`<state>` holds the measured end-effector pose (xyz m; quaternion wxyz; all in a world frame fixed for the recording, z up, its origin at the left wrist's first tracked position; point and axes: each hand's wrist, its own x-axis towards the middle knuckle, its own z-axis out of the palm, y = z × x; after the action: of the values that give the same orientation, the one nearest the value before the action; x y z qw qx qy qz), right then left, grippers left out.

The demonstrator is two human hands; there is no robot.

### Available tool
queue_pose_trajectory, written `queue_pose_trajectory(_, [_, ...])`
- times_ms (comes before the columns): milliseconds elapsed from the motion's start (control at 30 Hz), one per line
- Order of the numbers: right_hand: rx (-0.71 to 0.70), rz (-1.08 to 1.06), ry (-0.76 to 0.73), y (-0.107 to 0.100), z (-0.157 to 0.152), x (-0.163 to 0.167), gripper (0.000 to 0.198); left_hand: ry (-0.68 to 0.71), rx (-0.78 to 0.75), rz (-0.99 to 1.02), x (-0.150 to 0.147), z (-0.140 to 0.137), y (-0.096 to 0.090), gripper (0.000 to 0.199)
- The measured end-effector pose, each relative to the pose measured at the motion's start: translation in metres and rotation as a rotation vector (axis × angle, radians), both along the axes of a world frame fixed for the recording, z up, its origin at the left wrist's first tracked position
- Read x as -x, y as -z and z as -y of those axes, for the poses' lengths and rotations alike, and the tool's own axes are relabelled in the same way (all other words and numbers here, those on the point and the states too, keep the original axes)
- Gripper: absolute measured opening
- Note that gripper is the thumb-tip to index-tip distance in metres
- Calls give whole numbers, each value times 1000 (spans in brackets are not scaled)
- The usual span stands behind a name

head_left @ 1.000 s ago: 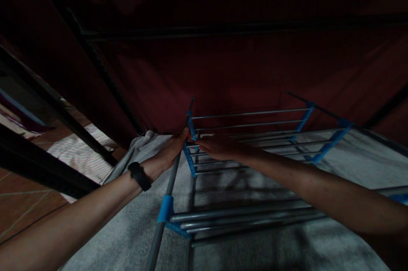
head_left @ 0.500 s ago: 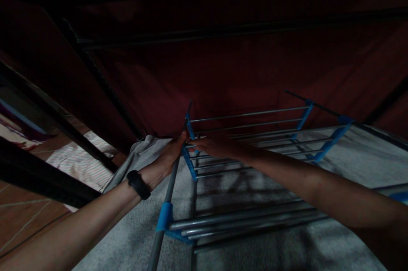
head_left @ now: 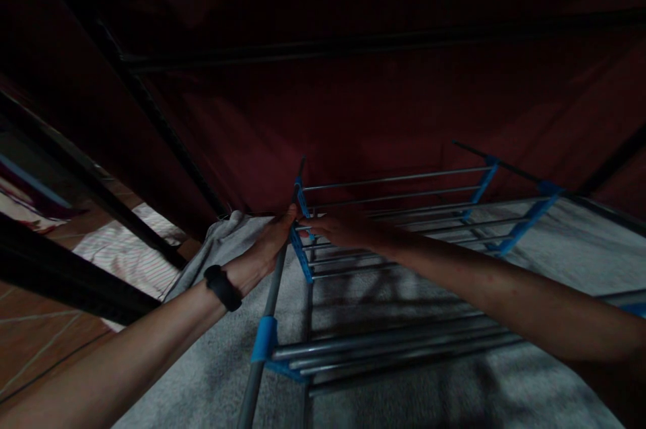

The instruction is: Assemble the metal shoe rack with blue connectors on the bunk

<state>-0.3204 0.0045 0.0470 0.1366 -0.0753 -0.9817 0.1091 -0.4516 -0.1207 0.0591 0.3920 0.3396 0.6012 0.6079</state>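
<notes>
A rack of metal rods (head_left: 398, 180) and blue plastic brackets (head_left: 301, 255) lies on a grey blanket. My left hand (head_left: 275, 239), below a black wristband (head_left: 223, 287), is closed round the rack's left pole (head_left: 276, 278) beside the middle bracket. Its fingers are mostly hidden behind the pole. From the right my right hand (head_left: 336, 227) reaches over the rods, its fingers closed at the left end of a rod by that same bracket. The exact fingertip contact is dim. A nearer blue bracket (head_left: 264, 340) joins the same pole to several rods.
Dark red sheeting (head_left: 353, 99) hangs behind, crossed by a dark bar (head_left: 323, 49). At the left stand dark frame posts (head_left: 91, 281), with striped cloth (head_left: 132, 255) on the tiled floor (head_left: 45, 341) beyond. The grey blanket (head_left: 192, 375) spreads beneath the rack.
The view and rack have shifted very slightly. Both hands keep their places at the middle left bracket, with hardly any other visible movement.
</notes>
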Motion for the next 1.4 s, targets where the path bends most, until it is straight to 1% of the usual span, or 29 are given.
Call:
queue_pose_trajectory(67, [-34,-3,-17,1,1,0,39,15,-15,21,-3,2,-3,44])
queue_pose_trajectory(167, [-62,1,-16,2,1,0,39,-3,-7,9,-6,3,-7,44])
queue_pose_trajectory(433, [26,54,10,0,-5,3,40,-29,10,-70,-2,0,-4,50])
queue_pose_trajectory(500, [-14,49,16,0,-2,3,41,-36,10,-76,-2,0,-4,50])
queue_pose_trajectory(633, [-166,-8,24,2,10,1,40,-34,-2,-59,-5,1,-6,50])
queue_pose_trajectory(700, [-205,-26,35,3,13,1,40,-47,-13,-59,-6,1,-7,50])
queue_pose_trajectory(767, [-214,-26,33,4,12,2,41,-57,-19,-58,-6,1,-8,47])
queue_pose_trajectory(867, [-203,-5,17,4,7,4,41,-53,0,-21,-6,-1,-8,41])
queue_pose_trajectory(1000, [-164,34,-6,0,1,5,37,-55,15,21,-3,-4,-4,39])
queue_pose_trajectory(1200, [-5,27,-37,-1,-2,8,36,-48,-27,39,3,-7,6,38])
queue_pose_trajectory(1333, [-1,13,-29,0,-3,10,36,-51,-41,-3,1,-6,4,41])
queue_pose_trajectory(1400, [23,17,-38,0,-3,12,35,-43,-52,-22,-2,-6,1,42])
